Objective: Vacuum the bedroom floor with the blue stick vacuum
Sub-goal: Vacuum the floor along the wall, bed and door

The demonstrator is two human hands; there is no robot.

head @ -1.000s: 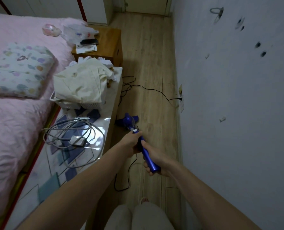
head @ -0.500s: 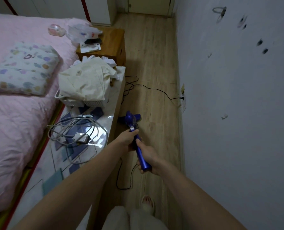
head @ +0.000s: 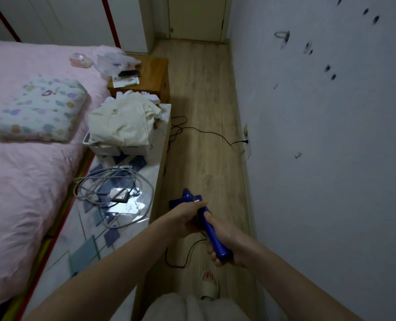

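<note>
both my hands are clamping the blue stick vacuum (head: 212, 232) over the wooden floor (head: 204, 107).

my right hand (head: 224, 239) is wrapping the near end of the handle, and my left hand (head: 187, 218) is curling round it just ahead. the long axis is running away from me and down, toward the floor, in the strip between the patterned bench (head: 100, 228) and the wall (head: 331, 158). both forearms are reaching forward, nearly straight. a black cord (head: 206, 133) is trailing to the wall outlet.

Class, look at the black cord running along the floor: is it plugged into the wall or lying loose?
Plugged in. The black cord crosses the wooden floor and ends at the wall outlet.
</note>
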